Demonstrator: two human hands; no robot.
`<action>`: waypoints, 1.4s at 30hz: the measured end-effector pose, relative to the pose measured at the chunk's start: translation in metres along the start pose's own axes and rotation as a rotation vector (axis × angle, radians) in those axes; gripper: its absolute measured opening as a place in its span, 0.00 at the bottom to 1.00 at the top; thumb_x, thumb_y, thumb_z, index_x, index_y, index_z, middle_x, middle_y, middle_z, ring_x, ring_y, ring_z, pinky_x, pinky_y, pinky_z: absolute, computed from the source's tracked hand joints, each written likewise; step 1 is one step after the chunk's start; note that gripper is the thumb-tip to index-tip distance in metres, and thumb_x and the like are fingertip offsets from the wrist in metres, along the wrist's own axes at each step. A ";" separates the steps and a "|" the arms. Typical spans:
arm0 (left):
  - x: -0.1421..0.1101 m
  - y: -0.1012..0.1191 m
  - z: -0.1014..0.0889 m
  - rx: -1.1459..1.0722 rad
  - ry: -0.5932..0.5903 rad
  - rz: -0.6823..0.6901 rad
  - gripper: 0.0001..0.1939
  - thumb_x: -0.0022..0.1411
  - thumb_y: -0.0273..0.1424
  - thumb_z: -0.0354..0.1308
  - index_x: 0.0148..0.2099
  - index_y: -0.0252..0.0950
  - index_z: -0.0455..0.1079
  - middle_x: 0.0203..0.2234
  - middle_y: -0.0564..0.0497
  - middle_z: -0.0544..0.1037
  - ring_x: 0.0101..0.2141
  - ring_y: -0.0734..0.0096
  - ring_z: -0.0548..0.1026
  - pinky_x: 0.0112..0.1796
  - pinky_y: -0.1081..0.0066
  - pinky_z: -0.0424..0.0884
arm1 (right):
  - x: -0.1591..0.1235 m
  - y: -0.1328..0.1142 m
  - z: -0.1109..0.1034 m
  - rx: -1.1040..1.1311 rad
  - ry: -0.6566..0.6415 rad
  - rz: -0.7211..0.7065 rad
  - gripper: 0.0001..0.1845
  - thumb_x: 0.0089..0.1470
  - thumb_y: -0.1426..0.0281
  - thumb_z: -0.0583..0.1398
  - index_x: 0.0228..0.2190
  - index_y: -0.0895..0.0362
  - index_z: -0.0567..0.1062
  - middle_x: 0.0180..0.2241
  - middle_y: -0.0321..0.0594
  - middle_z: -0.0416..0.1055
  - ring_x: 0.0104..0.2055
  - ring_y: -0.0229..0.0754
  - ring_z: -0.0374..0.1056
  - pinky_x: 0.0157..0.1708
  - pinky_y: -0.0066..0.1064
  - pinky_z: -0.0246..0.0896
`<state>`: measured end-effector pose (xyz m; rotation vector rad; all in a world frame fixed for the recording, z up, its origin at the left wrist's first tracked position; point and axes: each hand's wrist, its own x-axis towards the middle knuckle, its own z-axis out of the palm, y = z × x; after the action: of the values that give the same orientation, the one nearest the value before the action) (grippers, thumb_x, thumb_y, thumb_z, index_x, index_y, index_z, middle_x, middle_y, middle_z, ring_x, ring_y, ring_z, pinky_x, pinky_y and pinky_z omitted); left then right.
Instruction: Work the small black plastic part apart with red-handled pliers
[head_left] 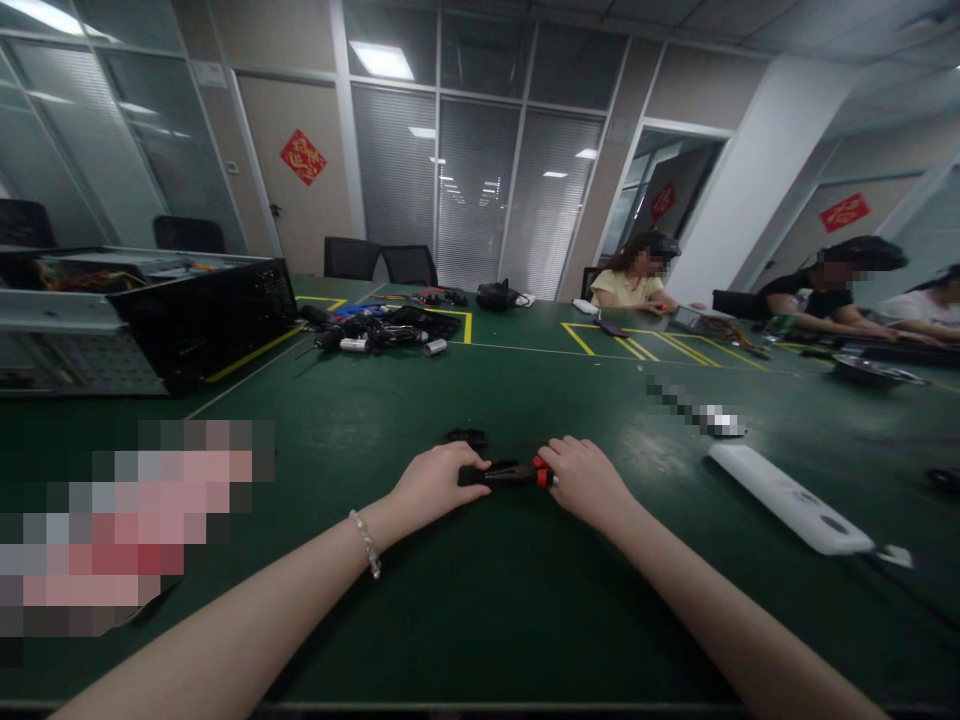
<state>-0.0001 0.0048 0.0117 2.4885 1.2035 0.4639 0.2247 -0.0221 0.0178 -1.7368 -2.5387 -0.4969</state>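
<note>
Around the red and black handles of a pair of pliers [514, 474], my right hand [589, 475] is closed. The jaws point left, toward a small black part [472, 476] pinched between the thumb and fingers of my left hand [435, 478]. The jaw tips meet or overlap this part; whether they grip it I cannot tell. Just beyond my left fingers, another small black piece [466, 437] lies on the green table [480, 620]. A bead bracelet [365, 545] circles my left wrist.
An opened computer case [217, 320] stands at the left. Cables and tools [382, 325] are heaped farther back. On the right lie a white power strip [791, 498] and a blurred-out item [712, 415]. Several people, one in a yellow top [626, 288], sit at the far right.
</note>
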 end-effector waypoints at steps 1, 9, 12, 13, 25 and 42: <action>0.000 0.000 0.000 0.000 0.001 0.002 0.17 0.52 0.39 0.55 0.45 0.42 0.67 0.40 0.52 0.70 0.36 0.67 0.69 0.34 0.70 0.64 | 0.000 0.000 0.000 0.001 0.001 -0.002 0.15 0.42 0.73 0.56 0.37 0.57 0.70 0.36 0.42 0.68 0.37 0.43 0.61 0.35 0.32 0.52; -0.001 0.000 0.000 -0.017 0.029 0.027 0.17 0.52 0.40 0.56 0.44 0.42 0.67 0.39 0.53 0.71 0.35 0.66 0.69 0.33 0.70 0.64 | -0.001 0.000 -0.004 -0.013 0.041 -0.027 0.15 0.43 0.74 0.55 0.36 0.58 0.70 0.36 0.44 0.68 0.37 0.43 0.60 0.35 0.33 0.51; -0.002 0.000 0.000 -0.015 0.024 0.023 0.17 0.52 0.40 0.56 0.44 0.42 0.67 0.39 0.53 0.70 0.36 0.67 0.69 0.33 0.71 0.64 | 0.000 0.000 -0.002 0.013 0.017 -0.014 0.15 0.42 0.74 0.55 0.36 0.58 0.70 0.36 0.43 0.68 0.37 0.43 0.60 0.35 0.33 0.52; -0.002 0.000 -0.001 -0.018 0.024 0.024 0.16 0.52 0.40 0.56 0.44 0.43 0.67 0.40 0.53 0.70 0.36 0.68 0.69 0.33 0.71 0.64 | 0.000 0.000 -0.001 0.023 0.008 -0.009 0.16 0.41 0.74 0.55 0.36 0.58 0.70 0.36 0.42 0.68 0.36 0.43 0.61 0.35 0.32 0.52; -0.002 0.001 -0.001 -0.014 0.007 0.022 0.17 0.52 0.40 0.55 0.45 0.42 0.67 0.40 0.53 0.70 0.36 0.68 0.69 0.33 0.71 0.64 | -0.001 0.001 -0.002 0.011 0.054 -0.032 0.15 0.41 0.76 0.55 0.36 0.58 0.70 0.36 0.42 0.68 0.36 0.42 0.60 0.35 0.32 0.52; -0.001 0.000 -0.001 -0.009 0.024 0.030 0.16 0.52 0.40 0.56 0.44 0.42 0.67 0.39 0.54 0.71 0.35 0.68 0.69 0.32 0.71 0.64 | -0.001 0.001 -0.001 0.010 0.048 -0.024 0.16 0.41 0.74 0.56 0.37 0.58 0.70 0.36 0.43 0.69 0.37 0.43 0.61 0.39 0.35 0.52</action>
<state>-0.0010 0.0037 0.0122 2.5029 1.1724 0.5076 0.2257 -0.0226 0.0186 -1.6725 -2.5282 -0.5198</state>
